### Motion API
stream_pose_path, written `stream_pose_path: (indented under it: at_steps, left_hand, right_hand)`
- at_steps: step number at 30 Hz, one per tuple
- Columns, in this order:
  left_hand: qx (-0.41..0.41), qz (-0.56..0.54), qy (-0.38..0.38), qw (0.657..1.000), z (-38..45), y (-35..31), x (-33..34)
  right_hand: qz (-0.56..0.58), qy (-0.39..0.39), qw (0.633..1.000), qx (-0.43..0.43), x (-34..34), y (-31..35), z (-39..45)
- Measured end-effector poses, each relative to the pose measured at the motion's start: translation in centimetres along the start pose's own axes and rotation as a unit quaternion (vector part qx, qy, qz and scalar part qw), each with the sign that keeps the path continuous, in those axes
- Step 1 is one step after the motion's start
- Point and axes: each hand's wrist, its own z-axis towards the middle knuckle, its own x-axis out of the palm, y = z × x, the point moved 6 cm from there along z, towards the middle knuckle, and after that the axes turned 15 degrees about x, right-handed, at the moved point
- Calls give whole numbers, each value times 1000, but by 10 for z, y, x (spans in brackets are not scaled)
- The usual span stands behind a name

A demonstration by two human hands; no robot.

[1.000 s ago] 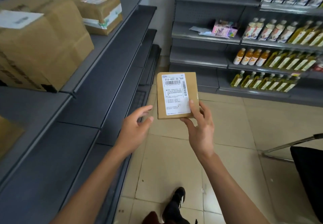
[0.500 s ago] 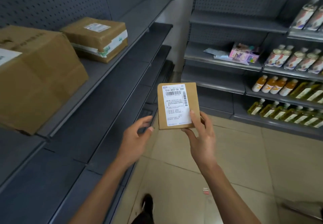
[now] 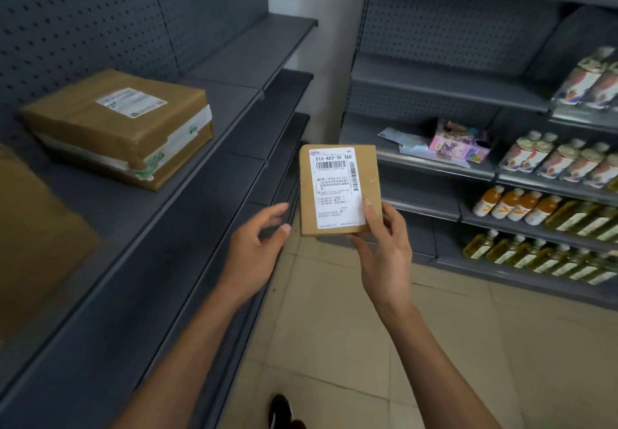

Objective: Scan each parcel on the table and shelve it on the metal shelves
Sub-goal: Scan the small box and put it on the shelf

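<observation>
A small flat cardboard parcel [image 3: 339,191] with a white shipping label reading 516-A03-36 368 is held upright in front of me. My right hand [image 3: 381,248] grips its lower right corner, thumb on the label. My left hand [image 3: 255,244] hovers just left of the parcel with fingers loosely curled, holding nothing. On the dark metal shelves [image 3: 160,214] at my left lies a taped brown parcel [image 3: 123,127]. A larger brown box [image 3: 30,248] sits nearer, cut off by the left edge.
Shelving at the right [image 3: 444,167] carries rows of bottled drinks [image 3: 551,214], a pink packet [image 3: 461,142] and papers. A tiled floor [image 3: 334,345] runs between the two units. My shoe [image 3: 279,410] shows at the bottom.
The view has tilted up and swung along the left shelves, so the taped parcel appears closer. Both hands keep the same hold and spacing around the small parcel.
</observation>
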Motion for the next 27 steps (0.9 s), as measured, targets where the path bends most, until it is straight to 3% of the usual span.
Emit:
stream_pose_path:
  at_steps: [19,27]
  left_hand:
    - [-4,43,11,999,211,65,47]
    - [-38,79,-42,995,298,93,69]
  right_hand:
    - [36,40,998,33,104,-65,209]
    - [46,93,995,-10,147,-96,331]
